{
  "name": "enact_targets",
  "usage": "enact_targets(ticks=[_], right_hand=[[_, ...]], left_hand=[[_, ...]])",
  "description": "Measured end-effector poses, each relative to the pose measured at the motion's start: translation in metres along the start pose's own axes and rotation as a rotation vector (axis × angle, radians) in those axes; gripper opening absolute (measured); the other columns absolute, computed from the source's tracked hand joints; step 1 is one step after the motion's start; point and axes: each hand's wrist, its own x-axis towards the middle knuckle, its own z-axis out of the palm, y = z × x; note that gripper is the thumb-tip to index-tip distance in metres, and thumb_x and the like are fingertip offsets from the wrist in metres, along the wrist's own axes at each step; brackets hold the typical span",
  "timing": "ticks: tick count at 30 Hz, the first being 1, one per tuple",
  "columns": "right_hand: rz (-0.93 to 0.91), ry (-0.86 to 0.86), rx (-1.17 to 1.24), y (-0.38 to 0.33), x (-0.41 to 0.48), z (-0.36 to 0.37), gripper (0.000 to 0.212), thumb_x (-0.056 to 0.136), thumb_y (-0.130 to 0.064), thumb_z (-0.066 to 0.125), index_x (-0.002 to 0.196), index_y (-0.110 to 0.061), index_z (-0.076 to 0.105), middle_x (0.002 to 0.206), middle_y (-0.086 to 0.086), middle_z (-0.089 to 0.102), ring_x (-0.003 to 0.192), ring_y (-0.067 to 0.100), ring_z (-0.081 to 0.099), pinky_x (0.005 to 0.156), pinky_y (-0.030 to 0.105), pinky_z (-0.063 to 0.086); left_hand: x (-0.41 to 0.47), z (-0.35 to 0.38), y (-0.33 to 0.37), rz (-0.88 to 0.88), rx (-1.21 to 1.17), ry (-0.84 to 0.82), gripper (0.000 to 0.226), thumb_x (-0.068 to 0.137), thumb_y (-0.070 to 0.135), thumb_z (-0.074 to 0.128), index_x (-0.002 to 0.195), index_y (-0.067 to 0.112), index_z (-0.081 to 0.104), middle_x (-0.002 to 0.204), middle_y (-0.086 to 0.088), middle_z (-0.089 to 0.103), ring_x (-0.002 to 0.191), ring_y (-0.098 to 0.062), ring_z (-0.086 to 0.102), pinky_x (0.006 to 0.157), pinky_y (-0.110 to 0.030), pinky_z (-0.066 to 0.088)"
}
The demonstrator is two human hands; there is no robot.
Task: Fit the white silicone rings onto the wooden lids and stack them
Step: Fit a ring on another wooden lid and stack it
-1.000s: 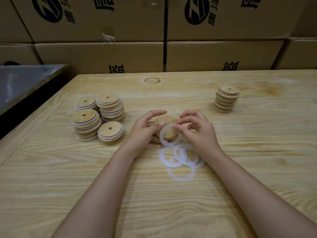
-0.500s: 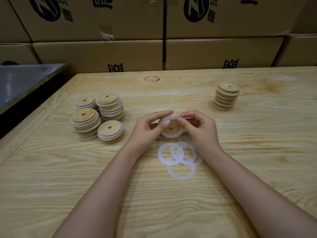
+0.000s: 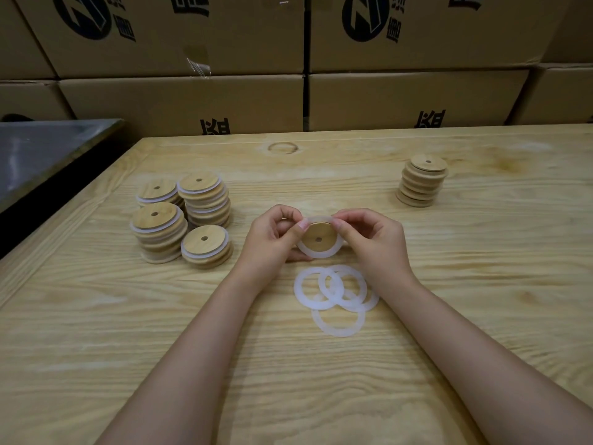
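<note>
A round wooden lid (image 3: pixel 318 237) with a small centre hole is held tilted above the table, a white silicone ring (image 3: pixel 316 253) around its rim. My left hand (image 3: pixel 272 237) pinches the lid's left edge, and my right hand (image 3: pixel 372 242) pinches its right edge at the ring. Several loose white rings (image 3: pixel 333 293) lie overlapping on the wooden table (image 3: pixel 481 284) just below my hands. Stacks of ringed lids (image 3: pixel 183 216) stand at the left. A stack of bare wooden lids (image 3: pixel 422 181) stands at the far right.
Cardboard boxes (image 3: pixel 256 101) form a wall behind the table. A dark metal surface (image 3: pixel 38 149) lies past the table's left edge, with a gap between them.
The ring, first hanging loose in front of the lid, now sits around the lid's rim. Both hands have shifted their fingertips to the lid's upper edge.
</note>
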Motion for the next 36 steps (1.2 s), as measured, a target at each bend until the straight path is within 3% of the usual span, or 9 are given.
enact_targets(ticks=[6, 15, 21, 28, 36], right_hand=[[0.013, 0.013, -0.017, -0.0009, -0.0005, 0.0007, 0.011, 0.083, -0.008, 0.07, 0.079, -0.019, 0.07, 0.081, -0.005, 0.073, 0.08, 0.009, 0.069, 0.071, 0.016, 0.052], [0.03, 0.042, -0.104, 0.0014, 0.0, 0.0004, 0.012, 0.086, -0.012, 0.067, 0.08, -0.021, 0.068, 0.083, -0.004, 0.071, 0.081, 0.011, 0.068, 0.076, 0.023, 0.055], [0.022, 0.03, -0.148, 0.0022, 0.0008, -0.0006, 0.012, 0.088, -0.012, 0.064, 0.08, -0.021, 0.065, 0.082, -0.005, 0.07, 0.079, 0.008, 0.067, 0.073, 0.019, 0.052], [-0.006, 0.006, -0.154, 0.0027, 0.0007, 0.0007, 0.014, 0.086, -0.012, 0.068, 0.079, -0.024, 0.065, 0.083, -0.006, 0.069, 0.082, 0.01, 0.067, 0.075, 0.022, 0.052], [0.082, -0.043, -0.123, 0.0044, 0.0036, -0.0033, 0.009, 0.086, -0.014, 0.067, 0.079, -0.019, 0.066, 0.084, 0.001, 0.071, 0.085, 0.017, 0.068, 0.079, 0.028, 0.056]], left_hand=[[0.0005, 0.002, 0.0017, -0.041, -0.015, 0.029, 0.01, 0.094, 0.006, 0.052, 0.084, 0.009, 0.05, 0.082, -0.02, 0.059, 0.078, -0.028, 0.065, 0.064, -0.039, 0.06], [-0.0001, 0.0028, 0.0027, -0.004, 0.014, 0.015, 0.014, 0.092, 0.0, 0.053, 0.082, 0.009, 0.052, 0.068, -0.001, 0.063, 0.072, -0.014, 0.066, 0.064, -0.041, 0.06], [0.0005, 0.0015, 0.0014, 0.029, 0.076, 0.028, 0.015, 0.09, -0.002, 0.056, 0.08, 0.008, 0.053, 0.063, 0.004, 0.063, 0.07, -0.013, 0.067, 0.063, -0.041, 0.06], [0.0018, 0.0009, -0.0003, -0.006, 0.038, 0.072, 0.014, 0.092, 0.0, 0.053, 0.08, 0.008, 0.052, 0.065, -0.008, 0.058, 0.066, -0.017, 0.065, 0.063, -0.043, 0.059], [0.0026, -0.0008, -0.0007, -0.039, 0.003, 0.098, 0.012, 0.09, 0.002, 0.056, 0.079, 0.003, 0.051, 0.057, 0.0, 0.064, 0.061, -0.016, 0.068, 0.057, -0.033, 0.059]])
